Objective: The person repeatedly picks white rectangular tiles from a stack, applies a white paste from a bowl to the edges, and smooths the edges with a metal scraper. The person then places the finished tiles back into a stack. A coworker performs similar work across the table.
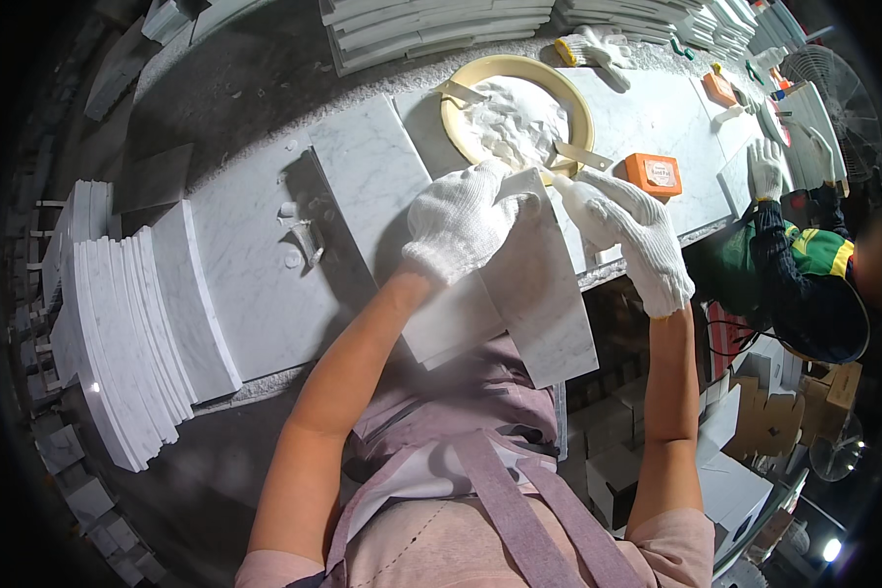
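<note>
My left hand [465,220], in a white knit glove, is closed on the upper end of a grey-white marble tile [544,294], which hangs tilted before my apron. Another pale tile [456,318] lies under it, partly hidden. To the right of the tile's upper edge, my gloved right hand [632,230] has its fingers bent together round something whitish that I cannot make out. Just beyond both hands stands a round cream basin [585,108] of lumpy white material [519,122]. One flat metal scraper [583,155] rests at its near right rim, another [459,91] at its far left.
Stacked marble tiles stand at left [132,333] and along the back [431,29]. Right of the basin sit an orange box [654,174] and, farther back, loose white gloves [598,49]. A co-worker's gloved hand [766,171] is at the far right, near a fan [833,98].
</note>
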Motion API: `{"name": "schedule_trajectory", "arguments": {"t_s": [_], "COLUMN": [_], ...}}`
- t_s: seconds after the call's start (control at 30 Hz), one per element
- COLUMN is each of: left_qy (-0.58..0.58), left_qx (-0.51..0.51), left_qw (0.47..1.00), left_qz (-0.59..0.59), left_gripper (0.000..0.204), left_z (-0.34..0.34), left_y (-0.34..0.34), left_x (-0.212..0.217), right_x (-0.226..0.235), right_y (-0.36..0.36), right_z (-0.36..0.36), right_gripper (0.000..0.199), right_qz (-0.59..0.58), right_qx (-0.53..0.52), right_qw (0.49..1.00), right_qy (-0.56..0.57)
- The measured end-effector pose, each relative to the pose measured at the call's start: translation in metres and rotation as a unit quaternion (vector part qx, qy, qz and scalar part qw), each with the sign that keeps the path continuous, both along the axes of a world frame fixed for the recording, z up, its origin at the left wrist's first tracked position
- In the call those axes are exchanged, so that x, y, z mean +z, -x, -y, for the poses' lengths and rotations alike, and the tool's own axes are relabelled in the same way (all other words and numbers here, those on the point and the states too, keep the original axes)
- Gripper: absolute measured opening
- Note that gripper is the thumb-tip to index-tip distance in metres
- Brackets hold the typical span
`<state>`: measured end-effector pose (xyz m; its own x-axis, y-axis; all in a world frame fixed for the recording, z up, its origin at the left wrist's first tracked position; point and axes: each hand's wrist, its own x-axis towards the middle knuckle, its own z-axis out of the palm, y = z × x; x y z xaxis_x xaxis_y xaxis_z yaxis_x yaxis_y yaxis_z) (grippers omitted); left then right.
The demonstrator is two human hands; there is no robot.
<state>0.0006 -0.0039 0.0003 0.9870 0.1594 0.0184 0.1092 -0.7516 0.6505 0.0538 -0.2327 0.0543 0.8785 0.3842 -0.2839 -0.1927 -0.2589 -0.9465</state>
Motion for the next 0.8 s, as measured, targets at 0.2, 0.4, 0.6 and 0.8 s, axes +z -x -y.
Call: {"name": "schedule_trajectory", "arguments": {"t_s": [0.2,0.4,0.6,0.8], "left_qy": [0.003,-0.011,-0.005,0.001], "left_qx": [0.002,0.002,0.001,0.001], "left_qw": [1.000,1.000,1.000,1.000], "left_qz": [0.001,-0.005,-0.007,-0.016], "left_gripper": [0.038,0.039,0.039,0.039], "left_z": [0.0002,-0.0001,-0.0001,-0.0003], "left_y": [0.0007,-0.0001,0.0008,0.0001], "left_x": [0.0001,-0.0014,0.0009,0.0018], "right_x": [-0.0010,-0.0025,-0.0048,-0.0044], "right_y": [-0.0007,-0.0011,-0.0015,-0.0039], "right_z": [-0.0017,-0.0015,-0.0014,-0.0009], "right_gripper": [0.052,0.052,0.052,0.052], "right_qz": [-0.007,-0.007,0.009,0.016], "right_qx": [-0.006,-0.008,-0.008,0.003], "right_qw": [1.000,1.000,1.000,1.000], "right_qy": [0.003,0.001,0.007,0.003]}}
